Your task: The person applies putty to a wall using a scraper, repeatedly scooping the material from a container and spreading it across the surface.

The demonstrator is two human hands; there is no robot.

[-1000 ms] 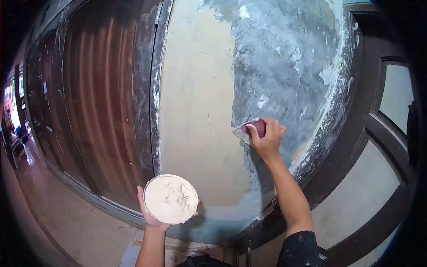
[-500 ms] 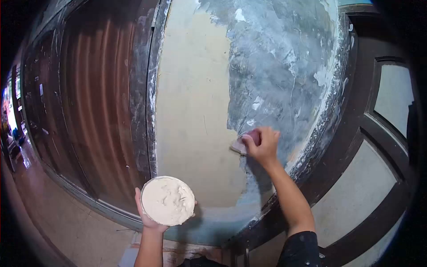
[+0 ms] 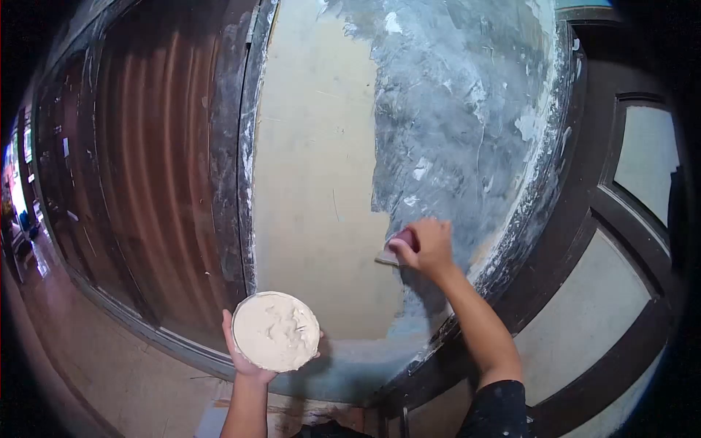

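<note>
My left hand [image 3: 244, 358] holds a round tub of cream-coloured paste [image 3: 275, 331] from below, its open top facing me. The paste surface is uneven. In my right hand [image 3: 429, 247] is a scraper [image 3: 389, 254] with a reddish grip, its edge against the wall where the cream coat meets the bare grey surface. The cream coat [image 3: 314, 168] covers the wall's left part, with a ragged right edge. Mottled blue-grey wall [image 3: 445, 124] with white patches lies to the right of it.
A dark wooden frame with brown curtain-like folds [image 3: 164, 168] is at the left. On the right stands a dark door with pale panels [image 3: 584, 321]. Tiled floor [image 3: 109, 343] shows at the lower left, and a bright opening [image 3: 16, 175] at the far left.
My right hand and the scraper have moved slightly down along the edge of the cream coat. My left hand and the tub are nearly unmoved.
</note>
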